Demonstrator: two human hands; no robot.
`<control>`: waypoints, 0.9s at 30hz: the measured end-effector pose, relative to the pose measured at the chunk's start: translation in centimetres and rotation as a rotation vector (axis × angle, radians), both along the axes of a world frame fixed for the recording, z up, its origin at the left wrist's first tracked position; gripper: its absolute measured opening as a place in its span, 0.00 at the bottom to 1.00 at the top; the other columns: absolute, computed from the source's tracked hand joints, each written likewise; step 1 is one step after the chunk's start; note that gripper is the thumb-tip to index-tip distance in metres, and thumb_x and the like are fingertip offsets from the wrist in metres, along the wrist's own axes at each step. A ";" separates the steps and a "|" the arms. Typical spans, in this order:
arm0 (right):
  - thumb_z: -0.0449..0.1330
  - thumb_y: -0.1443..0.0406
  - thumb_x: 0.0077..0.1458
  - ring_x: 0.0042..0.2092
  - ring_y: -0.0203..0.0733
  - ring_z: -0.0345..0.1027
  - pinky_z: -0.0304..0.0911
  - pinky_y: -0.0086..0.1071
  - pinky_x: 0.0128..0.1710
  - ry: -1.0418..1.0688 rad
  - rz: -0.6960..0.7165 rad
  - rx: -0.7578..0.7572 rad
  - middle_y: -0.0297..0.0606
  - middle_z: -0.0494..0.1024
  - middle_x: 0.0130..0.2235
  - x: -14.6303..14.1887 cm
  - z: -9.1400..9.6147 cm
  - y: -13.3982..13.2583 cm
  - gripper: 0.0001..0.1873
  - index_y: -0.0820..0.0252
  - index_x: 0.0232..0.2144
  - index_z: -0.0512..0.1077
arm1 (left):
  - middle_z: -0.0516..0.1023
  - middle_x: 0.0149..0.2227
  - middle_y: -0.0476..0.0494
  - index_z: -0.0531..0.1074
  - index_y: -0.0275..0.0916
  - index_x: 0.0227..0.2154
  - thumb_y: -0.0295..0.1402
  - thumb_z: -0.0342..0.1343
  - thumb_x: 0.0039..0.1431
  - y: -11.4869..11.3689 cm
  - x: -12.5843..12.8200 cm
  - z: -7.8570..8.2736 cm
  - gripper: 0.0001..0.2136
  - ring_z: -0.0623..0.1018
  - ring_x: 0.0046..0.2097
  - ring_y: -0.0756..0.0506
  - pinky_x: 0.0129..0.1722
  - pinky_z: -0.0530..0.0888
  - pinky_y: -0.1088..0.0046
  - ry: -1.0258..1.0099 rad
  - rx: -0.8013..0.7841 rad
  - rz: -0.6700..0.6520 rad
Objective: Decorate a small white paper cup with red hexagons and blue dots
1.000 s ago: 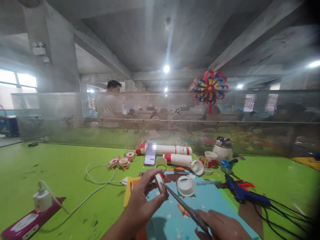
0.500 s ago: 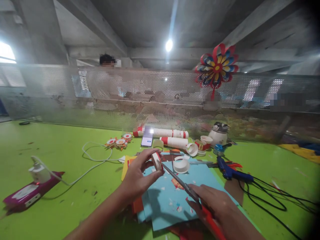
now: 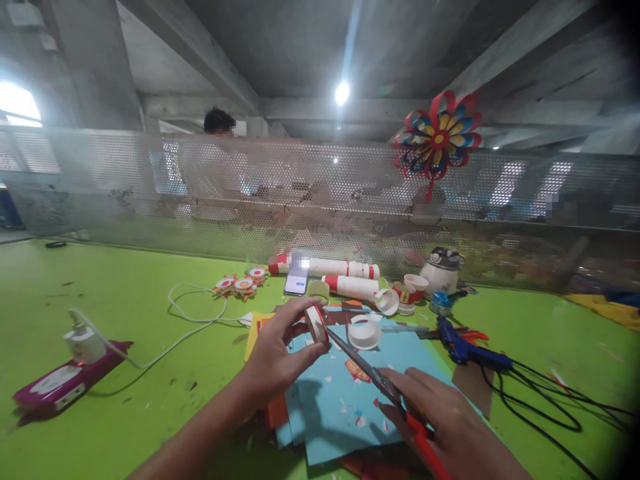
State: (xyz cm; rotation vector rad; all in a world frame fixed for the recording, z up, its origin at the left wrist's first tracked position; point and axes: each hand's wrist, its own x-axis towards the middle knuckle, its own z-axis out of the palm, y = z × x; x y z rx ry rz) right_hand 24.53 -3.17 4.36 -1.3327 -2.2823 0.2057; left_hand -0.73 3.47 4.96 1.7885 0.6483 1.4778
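Note:
My left hand [image 3: 287,350] pinches a short paper cup piece [image 3: 317,325], white with a red rim, between thumb and fingers. In my right hand [image 3: 437,403] is a pair of scissors [image 3: 367,370] with red handles. Their blade tips touch or nearly touch the rim of the cup piece. Beneath both hands lie light blue paper sheets [image 3: 330,433] with small scraps on them. A white cut cup ring [image 3: 364,333] rests on the sheets just beyond the scissors.
Stacked paper cups [image 3: 350,287] and a phone [image 3: 297,277] stand behind the sheets. A blue glue gun [image 3: 470,350] with black cord is at right, a purple power strip [image 3: 65,380] at left. A perforated metal screen [image 3: 280,180] runs behind; a person's head [image 3: 219,121] shows above it.
The whole view has shifted slightly, so things sit a little further right. Both hands keep nearly the same pose, with the scissors still at the cup piece.

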 end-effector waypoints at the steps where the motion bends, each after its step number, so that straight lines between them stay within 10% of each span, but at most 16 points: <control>1: 0.56 0.59 0.64 0.41 0.43 0.74 0.70 0.35 0.41 0.000 -0.004 -0.006 0.41 0.78 0.40 0.0 0.1 0.0 0.21 0.53 0.58 0.69 | 0.73 0.53 0.37 0.68 0.40 0.52 0.27 0.63 0.52 0.1 0.0 0.0 0.23 0.77 0.52 0.41 0.54 0.76 0.61 0.004 0.001 -0.001; 27: 0.58 0.60 0.61 0.33 0.43 0.75 0.70 0.31 0.33 -0.038 0.034 0.178 0.41 0.80 0.33 0.3 0.1 -0.3 0.20 0.55 0.55 0.73 | 0.72 0.55 0.36 0.69 0.40 0.53 0.30 0.64 0.53 0.2 -0.2 0.1 0.23 0.76 0.54 0.39 0.54 0.76 0.61 0.027 -0.013 -0.002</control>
